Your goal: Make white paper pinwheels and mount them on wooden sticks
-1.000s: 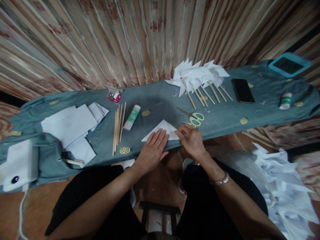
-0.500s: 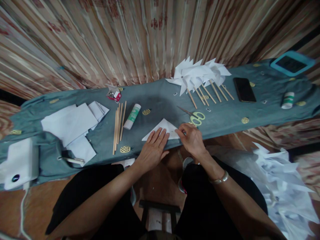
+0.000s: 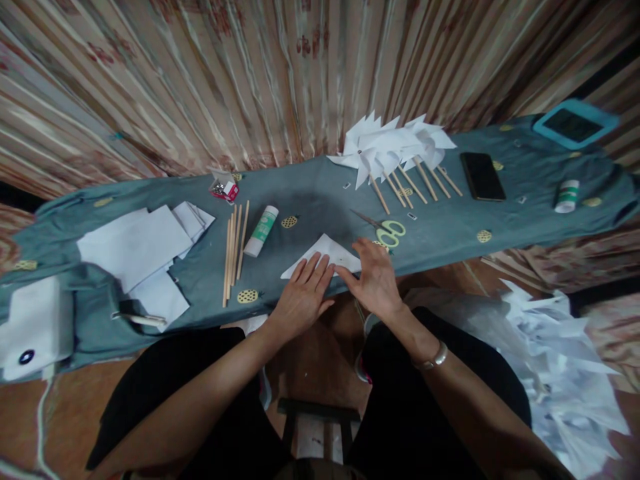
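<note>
A white paper folded into a triangle (image 3: 325, 252) lies on the blue-grey cloth of the narrow table (image 3: 310, 200), near its front edge. My left hand (image 3: 303, 297) rests flat on the triangle's near left part, fingers stretched out. My right hand (image 3: 373, 277) lies on the triangle's right corner with the fingers extended and together. Green-handled scissors (image 3: 385, 231) lie just beyond my right hand.
Wooden sticks (image 3: 233, 250) and a glue stick (image 3: 261, 231) lie left of the paper, white sheets (image 3: 137, 247) farther left. Finished paper pinwheels (image 3: 393, 150), a black phone (image 3: 482, 176), a second glue stick (image 3: 567, 196) and a teal-framed tablet (image 3: 575, 125) lie to the right. Paper scraps (image 3: 565, 373) cover the floor.
My right hand has gone from a pinch at the triangle's right corner to flat, extended fingers. The view has shifted slightly; my left hand stays put.
</note>
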The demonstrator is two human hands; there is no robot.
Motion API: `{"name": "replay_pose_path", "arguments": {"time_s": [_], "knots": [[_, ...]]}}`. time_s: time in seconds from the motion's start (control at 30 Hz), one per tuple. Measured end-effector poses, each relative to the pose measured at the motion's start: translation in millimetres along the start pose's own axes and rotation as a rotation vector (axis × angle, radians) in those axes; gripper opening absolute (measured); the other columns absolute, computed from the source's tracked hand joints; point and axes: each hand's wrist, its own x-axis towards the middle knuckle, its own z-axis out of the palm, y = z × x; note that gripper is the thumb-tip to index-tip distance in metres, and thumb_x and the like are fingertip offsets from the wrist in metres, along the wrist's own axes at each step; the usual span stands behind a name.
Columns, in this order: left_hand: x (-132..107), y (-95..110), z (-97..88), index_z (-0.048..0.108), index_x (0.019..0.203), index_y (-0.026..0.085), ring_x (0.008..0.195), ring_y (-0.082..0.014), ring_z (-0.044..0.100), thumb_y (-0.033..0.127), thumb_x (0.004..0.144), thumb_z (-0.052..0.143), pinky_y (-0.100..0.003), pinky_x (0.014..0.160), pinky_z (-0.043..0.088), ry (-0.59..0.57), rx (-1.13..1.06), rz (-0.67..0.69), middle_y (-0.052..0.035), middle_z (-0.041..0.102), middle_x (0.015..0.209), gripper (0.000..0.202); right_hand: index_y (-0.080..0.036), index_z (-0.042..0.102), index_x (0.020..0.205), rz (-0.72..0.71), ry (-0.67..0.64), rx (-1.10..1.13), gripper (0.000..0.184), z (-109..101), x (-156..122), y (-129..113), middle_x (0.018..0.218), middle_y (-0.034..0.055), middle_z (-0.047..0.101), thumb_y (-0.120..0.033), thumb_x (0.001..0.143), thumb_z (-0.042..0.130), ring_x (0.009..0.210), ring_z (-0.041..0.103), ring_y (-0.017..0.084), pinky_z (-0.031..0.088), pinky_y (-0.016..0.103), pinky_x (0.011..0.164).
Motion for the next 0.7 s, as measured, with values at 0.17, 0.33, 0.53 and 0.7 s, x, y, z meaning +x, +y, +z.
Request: {"name": "replay_pose_path", "arguments": {"time_s": [0.17, 0.33, 0.53, 0.7], "knots": [[-1, -1, -0.8, 0.035, 0.146, 0.007, 0.146, -0.0335, 0.025, 0.034, 0.09, 0.058, -0.051, 0.118, 0.025, -0.011, 0.01, 0.005, -0.0199, 0.035, 0.154, 0.066, -0.009, 0.052, 0.131, 0.053, -0.041, 0.004, 0.057, 7, -12, 3, 0.143, 0.0229, 0.048, -0.053, 0.095, 0.042, 0.134, 0.041, 0.035, 0.037, 0.056, 0.105], [-18, -16, -5.1, 0.036, 0.146, 0.005, 0.146, -0.0318, 0.027, 0.032, 0.091, 0.057, -0.048, 0.119, 0.026, -0.007, 0.057, -0.03, -0.0209, 0.034, 0.154, 0.065, -0.013, 0.052, 0.131, 0.034, -0.013, 0.045, 0.047, 1, -19, 25, 0.143, 0.0211, 0.049, -0.044, 0.097, 0.041, 0.136, 0.041, 0.032, 0.036, 0.054, 0.108], [-46, -34, -9.2, 0.034, 0.146, 0.002, 0.145, -0.0316, 0.029, 0.034, 0.092, 0.054, -0.047, 0.118, 0.026, -0.014, 0.102, -0.117, -0.0231, 0.034, 0.154, 0.066, -0.011, 0.055, 0.125, -0.032, 0.024, 0.062, 0.038, -4, -23, 40, 0.136, 0.022, 0.054, -0.032, 0.1, 0.036, 0.134, 0.045, 0.029, 0.038, 0.051, 0.108], [-59, -36, -11.1, 0.036, 0.145, 0.001, 0.145, -0.0323, 0.029, 0.035, 0.091, 0.055, -0.047, 0.118, 0.026, -0.007, 0.132, -0.151, -0.0234, 0.035, 0.153, 0.067, -0.011, 0.056, 0.124, -0.075, 0.037, 0.051, 0.036, -4, -24, 41, 0.134, 0.0217, 0.055, -0.028, 0.1, 0.035, 0.131, 0.047, 0.029, 0.04, 0.05, 0.107]]}}
